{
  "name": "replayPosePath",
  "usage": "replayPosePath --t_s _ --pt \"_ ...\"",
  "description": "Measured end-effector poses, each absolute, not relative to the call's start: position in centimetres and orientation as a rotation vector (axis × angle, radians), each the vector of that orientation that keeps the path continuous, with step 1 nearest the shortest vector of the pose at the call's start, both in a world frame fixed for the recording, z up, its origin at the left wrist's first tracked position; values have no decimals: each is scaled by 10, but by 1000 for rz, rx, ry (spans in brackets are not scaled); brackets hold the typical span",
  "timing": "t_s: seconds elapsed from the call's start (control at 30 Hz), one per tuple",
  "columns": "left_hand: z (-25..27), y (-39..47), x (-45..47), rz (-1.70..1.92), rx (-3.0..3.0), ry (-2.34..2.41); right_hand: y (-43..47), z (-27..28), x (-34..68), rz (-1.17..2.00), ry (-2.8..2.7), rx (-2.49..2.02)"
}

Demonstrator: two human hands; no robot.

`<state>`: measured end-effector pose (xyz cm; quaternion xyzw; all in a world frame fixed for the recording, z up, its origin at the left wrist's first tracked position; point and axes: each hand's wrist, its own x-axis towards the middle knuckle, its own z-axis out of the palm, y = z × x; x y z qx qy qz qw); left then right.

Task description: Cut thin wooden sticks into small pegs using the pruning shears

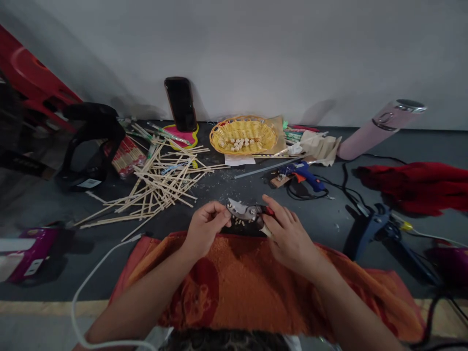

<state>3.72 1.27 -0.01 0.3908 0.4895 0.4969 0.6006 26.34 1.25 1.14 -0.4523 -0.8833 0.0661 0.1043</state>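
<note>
My right hand (290, 236) is closed around the handles of pruning shears (250, 212), whose metal blades point left. At the blades, my left hand (205, 226) pinches a small pale stick piece (229, 206) between thumb and fingertips; most of it is hidden. Several short cut pieces (240, 223) lie on the dark table just below the blades. A loose heap of thin wooden sticks (161, 178) spreads beyond my left hand. Behind the shears, a yellow wicker basket (269, 138) holds a small cluster of pale bits.
An orange towel (252, 282) lies under my forearms. A blue glue gun (305, 175) with its cable, a pink bottle (376, 131) and a red cloth (420, 187) are to the right. A phone (181, 104) leans against the wall. A white cable (78, 292) curves at left.
</note>
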Motion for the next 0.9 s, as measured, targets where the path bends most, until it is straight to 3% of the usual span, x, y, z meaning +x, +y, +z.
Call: replayPosePath --t_s 0.9 --pt "3 5 36 1090 1097 993 10 1 259 282 -2478 -1382"
